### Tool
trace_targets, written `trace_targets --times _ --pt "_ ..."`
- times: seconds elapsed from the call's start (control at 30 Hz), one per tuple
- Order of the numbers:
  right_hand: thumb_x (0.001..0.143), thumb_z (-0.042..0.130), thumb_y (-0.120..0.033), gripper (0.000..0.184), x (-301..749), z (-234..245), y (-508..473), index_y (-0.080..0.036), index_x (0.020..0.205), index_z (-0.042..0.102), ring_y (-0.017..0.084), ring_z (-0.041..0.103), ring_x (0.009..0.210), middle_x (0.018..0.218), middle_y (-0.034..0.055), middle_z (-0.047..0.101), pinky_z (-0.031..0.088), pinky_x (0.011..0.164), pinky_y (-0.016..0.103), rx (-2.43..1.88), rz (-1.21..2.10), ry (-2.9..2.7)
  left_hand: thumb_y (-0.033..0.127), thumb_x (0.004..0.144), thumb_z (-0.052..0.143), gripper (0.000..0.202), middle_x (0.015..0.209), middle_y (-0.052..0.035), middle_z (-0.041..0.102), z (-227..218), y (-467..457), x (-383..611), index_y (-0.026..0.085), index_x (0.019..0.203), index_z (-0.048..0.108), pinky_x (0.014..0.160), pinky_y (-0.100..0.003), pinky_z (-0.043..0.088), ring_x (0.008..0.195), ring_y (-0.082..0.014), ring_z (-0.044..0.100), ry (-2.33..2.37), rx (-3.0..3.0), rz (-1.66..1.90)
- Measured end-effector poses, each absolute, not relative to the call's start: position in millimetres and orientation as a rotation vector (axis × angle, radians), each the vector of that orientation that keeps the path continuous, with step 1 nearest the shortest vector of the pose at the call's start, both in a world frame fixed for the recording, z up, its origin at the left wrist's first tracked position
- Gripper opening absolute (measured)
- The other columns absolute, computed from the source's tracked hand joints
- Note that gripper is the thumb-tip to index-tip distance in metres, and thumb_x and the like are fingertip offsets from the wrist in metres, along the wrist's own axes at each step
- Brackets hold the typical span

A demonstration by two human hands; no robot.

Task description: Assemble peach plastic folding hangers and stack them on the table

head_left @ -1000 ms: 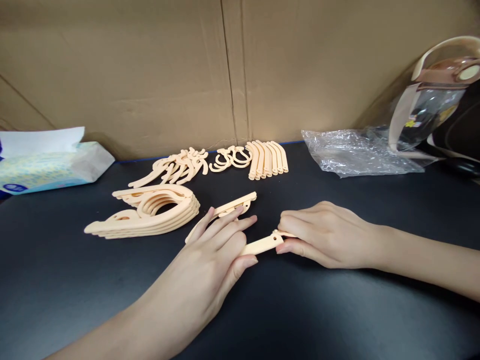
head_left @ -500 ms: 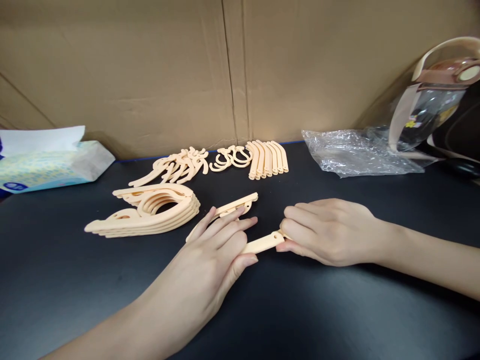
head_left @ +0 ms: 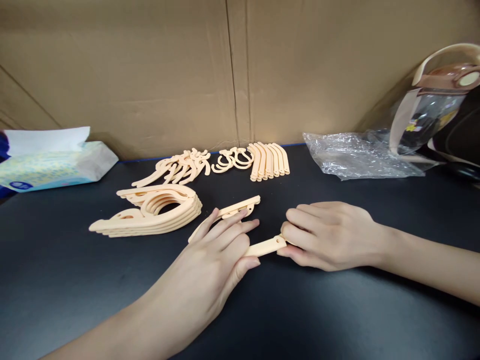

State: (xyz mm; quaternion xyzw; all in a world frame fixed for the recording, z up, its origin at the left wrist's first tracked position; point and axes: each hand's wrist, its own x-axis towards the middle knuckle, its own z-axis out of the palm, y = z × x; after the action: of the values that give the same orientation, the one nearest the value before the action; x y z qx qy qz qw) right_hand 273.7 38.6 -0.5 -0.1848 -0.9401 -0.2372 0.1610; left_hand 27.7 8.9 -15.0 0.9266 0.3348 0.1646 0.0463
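Note:
My left hand grips a cream plastic hanger piece, its straight arm pinched by the thumb while the other fingers spread over the rest. Another part of the piece, with a small holed lug, shows beyond those fingers. My right hand is closed at the arm's holed end, on a cream part that is mostly hidden by its fingers. To the left lies a stack of folded hanger bodies. Whether the two held parts are joined cannot be seen.
Behind lie loose curved hanger pieces, hooks and a row of bent arms. A tissue pack is at left. Clear plastic bags and a water bottle are at right. Cardboard backs the black table.
The whole view has shifted slightly. Both hands keep nearly the same grip and position, with the right hand still at the arm's end.

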Motion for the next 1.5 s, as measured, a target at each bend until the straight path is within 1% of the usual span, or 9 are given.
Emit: trace_targets --times 0.17,0.4,0.67,0.8,0.87,1.03,1.17,1.3,1.5 --pt "0.102 0.035 -0.028 0.037 273.6 -1.6 37.9 -0.019 0.072 0.055 0.012 0.043 0.053 0.062 -0.0014 0.051 0.032 0.053 0.027 -0.539 -0.619 -2.689 0.026 0.105 0.034 0.025 0.127 -0.0065 0.066 -14.1 8.4 29.4 0.021 0.095 0.056 0.121 -0.043 0.023 0.134 -0.0156 0.048 1.034 2.82 0.497" --pt "0.102 0.034 -0.029 0.04 273.9 -1.4 37.9 -0.02 0.07 0.056 0.013 0.044 0.053 0.061 -0.0015 0.052 0.033 0.052 0.027 -0.546 -0.63 -2.671 0.026 0.104 0.035 0.023 0.127 -0.0063 0.066 -14.3 7.6 29.5 0.02 0.096 0.056 0.122 -0.04 0.019 0.134 -0.0144 0.047 1.032 2.826 0.511" --pt "0.1 0.035 -0.025 0.038 272.3 -1.4 36.4 -0.02 0.069 0.056 0.013 0.042 0.052 0.06 -0.0023 0.05 0.033 0.052 0.028 -0.526 -0.627 -2.657 0.026 0.104 0.035 0.024 0.127 -0.0069 0.066 -12.7 7.2 30.6 0.021 0.094 0.056 0.122 -0.043 0.021 0.134 -0.0157 0.048 1.053 2.79 0.481" --pt "0.1 0.035 -0.025 0.037 273.0 -1.7 35.7 -0.02 0.068 0.055 0.013 0.041 0.053 0.061 -0.0025 0.051 0.032 0.052 0.028 -0.545 -0.596 -2.665 0.026 0.104 0.038 0.02 0.118 -0.0037 0.068 -11.2 6.2 29.2 0.022 0.092 0.054 0.123 -0.041 0.016 0.134 -0.0128 0.046 1.022 2.744 0.484" --pt "0.099 0.036 -0.025 0.037 274.3 -2.7 36.9 -0.02 0.067 0.054 0.013 0.041 0.053 0.061 -0.0026 0.05 0.031 0.052 0.028 -0.547 -0.561 -2.673 0.029 0.103 0.041 0.016 0.116 -0.004 0.067 -9.9 5.1 28.9 0.023 0.094 0.052 0.123 -0.041 0.018 0.137 -0.014 0.043 1.026 2.699 0.503" --pt "0.094 0.045 -0.028 0.028 278.3 -5.2 45.5 -0.019 0.069 0.052 0.012 0.039 0.054 0.063 -0.0031 0.049 0.028 0.053 0.028 -0.55 -0.373 -2.72 0.024 0.102 0.034 0.015 0.14 -0.0063 0.053 -10.6 4.1 29.0 0.025 0.108 0.048 0.119 -0.048 0.026 0.142 -0.0182 0.035 1.206 2.667 0.6" --pt "0.084 0.046 -0.021 0.013 280.3 -3.5 51.6 -0.019 0.073 0.052 0.013 0.037 0.059 0.067 -0.0024 0.047 0.03 0.057 0.028 -0.6 -0.16 -2.792 0.023 0.101 0.036 0.019 0.143 -0.0053 0.05 -14.8 7.7 28.3 0.026 0.116 0.047 0.116 -0.05 0.034 0.14 -0.0213 0.038 1.24 2.691 0.577" --pt "0.077 0.047 -0.015 0.006 281.6 -1.9 52.8 -0.018 0.074 0.052 0.015 0.036 0.066 0.072 0.0001 0.048 0.031 0.063 0.03 -0.618 -0.044 -2.83 0.027 0.1 0.039 0.02 0.144 -0.0084 0.048 -14.2 9.2 28.5 0.023 0.116 0.049 0.117 -0.051 0.034 0.139 -0.0244 0.04 1.254 2.678 0.557" --pt "0.071 0.045 -0.002 0.021 283.6 -1.0 57.0 -0.018 0.082 0.053 0.017 0.046 0.082 0.091 0.0041 0.056 0.036 0.079 0.034 -0.627 0.301 -2.753 0.033 0.098 0.043 0.025 0.147 -0.0087 0.045 -10.5 7.0 30.5 0.023 0.119 0.052 0.117 -0.05 0.035 0.143 -0.0258 0.035 1.275 2.635 0.558"
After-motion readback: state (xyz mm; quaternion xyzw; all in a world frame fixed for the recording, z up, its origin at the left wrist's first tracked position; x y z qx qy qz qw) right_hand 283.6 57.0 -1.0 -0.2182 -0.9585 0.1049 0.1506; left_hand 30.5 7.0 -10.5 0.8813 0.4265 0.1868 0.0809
